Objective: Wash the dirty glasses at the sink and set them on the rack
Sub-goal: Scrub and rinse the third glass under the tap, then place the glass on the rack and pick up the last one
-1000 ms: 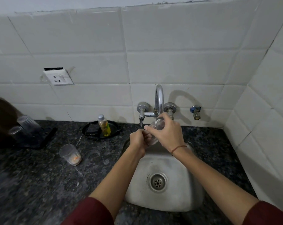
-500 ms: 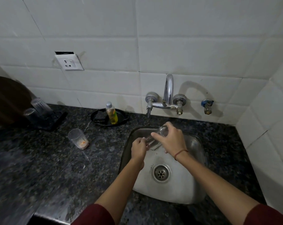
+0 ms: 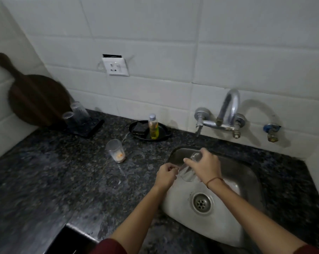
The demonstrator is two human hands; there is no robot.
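Observation:
My right hand (image 3: pixel 203 166) grips a clear glass (image 3: pixel 188 173), tilted with its mouth toward the lower left, over the steel sink (image 3: pixel 246 173). My left hand (image 3: pixel 165 176) has its fingers curled at the glass's rim; whether it pinches the rim I cannot tell. A dirty glass (image 3: pixel 116 150) with orange residue stands upright on the dark counter, left of the sink. Two clear glasses (image 3: pixel 76 114) sit upside down on the black rack (image 3: pixel 92 129) at the back left.
A chrome tap (image 3: pixel 226 116) is on the tiled wall above the sink. A black dish (image 3: pixel 164 133) holds a yellow soap bottle (image 3: pixel 153 126) and a dark sponge. A dark wooden board (image 3: pixel 34 99) leans in the left corner. The counter's front edge is at the lower left.
Both hands have come down from under the tap spout with the glass to a lower spot over the sink. My view has swung left, showing more of the counter and the rack.

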